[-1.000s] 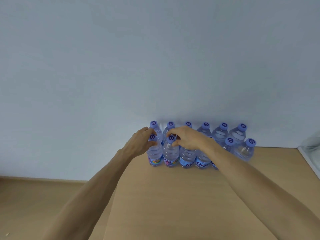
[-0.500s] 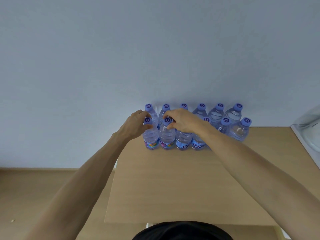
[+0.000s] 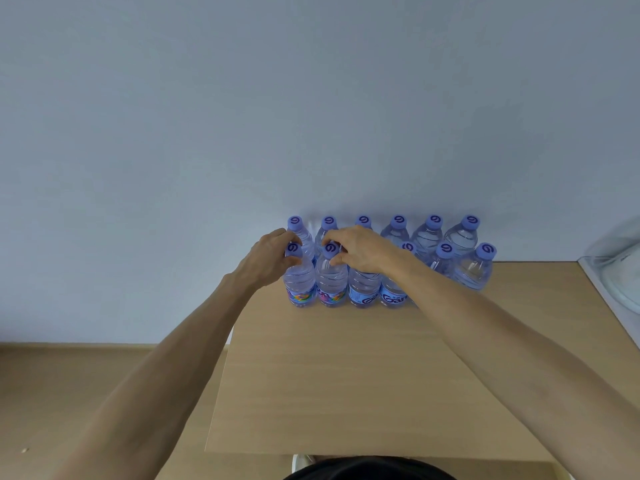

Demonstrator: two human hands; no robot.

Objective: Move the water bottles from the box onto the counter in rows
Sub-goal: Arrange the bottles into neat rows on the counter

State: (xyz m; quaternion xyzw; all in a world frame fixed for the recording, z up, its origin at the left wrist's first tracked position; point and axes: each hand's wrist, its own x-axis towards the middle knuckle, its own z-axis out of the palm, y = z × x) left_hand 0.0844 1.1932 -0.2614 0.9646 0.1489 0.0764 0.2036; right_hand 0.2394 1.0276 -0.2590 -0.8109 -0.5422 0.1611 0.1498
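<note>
Two rows of clear water bottles with purple caps stand on the wooden counter against the wall. The back row holds several bottles and so does the front row. My left hand grips the neck of the leftmost front bottle. My right hand pinches the neck of the second front bottle. Both bottles stand upright on the counter, touching each other. The box is out of view.
A clear plastic container sits at the counter's right edge. The wall rises directly behind the bottles. The counter's left edge drops to a wooden floor. A wide stretch of bare counter lies in front of the rows.
Both hands stay on the same two front bottles. The view has tilted down, bringing more of the counter's near edge into sight.
</note>
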